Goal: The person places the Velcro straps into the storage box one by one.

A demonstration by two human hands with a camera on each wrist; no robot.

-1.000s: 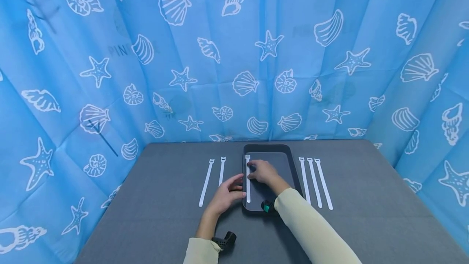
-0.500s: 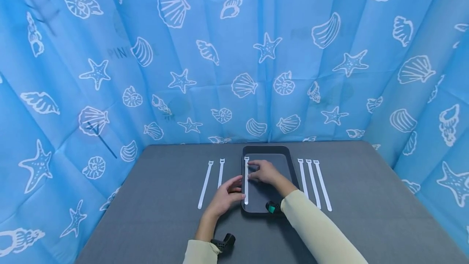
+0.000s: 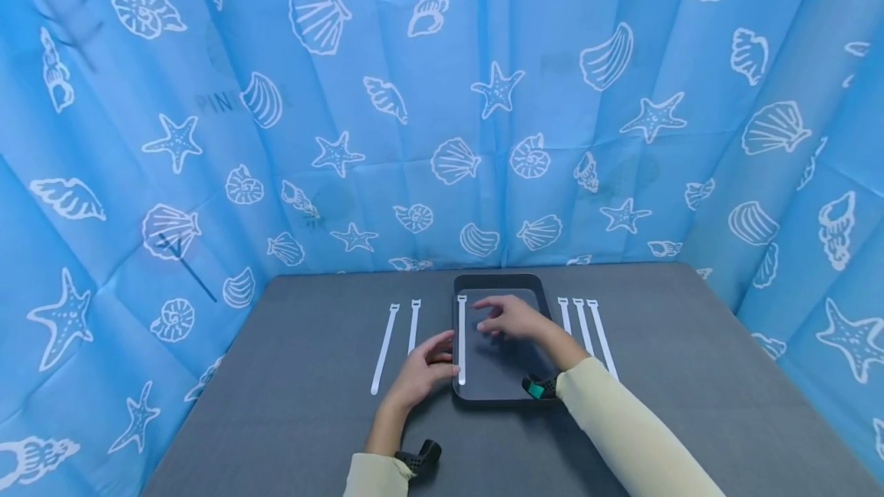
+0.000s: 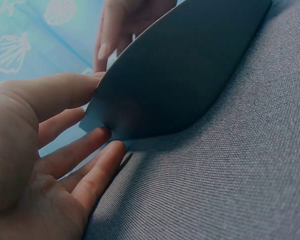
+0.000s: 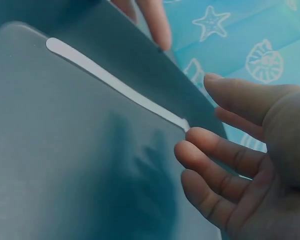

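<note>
A white cable strap [image 3: 462,343] with a slotted head lies lengthwise along the left side inside the dark grey tray [image 3: 497,383]. My right hand [image 3: 516,318] hovers over the tray just right of the strap, fingers loosely bent and holding nothing. In the right wrist view the same strap [image 5: 105,77] lies flat by the tray's wall, near the fingertips. On the tray's left side, my left hand [image 3: 414,376] touches the rim and outer wall with its thumb and fingertips. The left wrist view shows these fingers [image 4: 97,175] fairly straight against the wall.
Two more white straps, an outer one [image 3: 384,351] and an inner one [image 3: 414,324], lie left of the tray. Three others, including a rightmost one [image 3: 603,340], lie to its right, partly behind the right arm. A blue shell-print curtain [image 3: 387,136] stands behind the grey table [image 3: 311,405].
My right hand's fingers have come off the strap in the tray and moved slightly right. The strap stays along the tray's left side. My left hand keeps its place at the rim.
</note>
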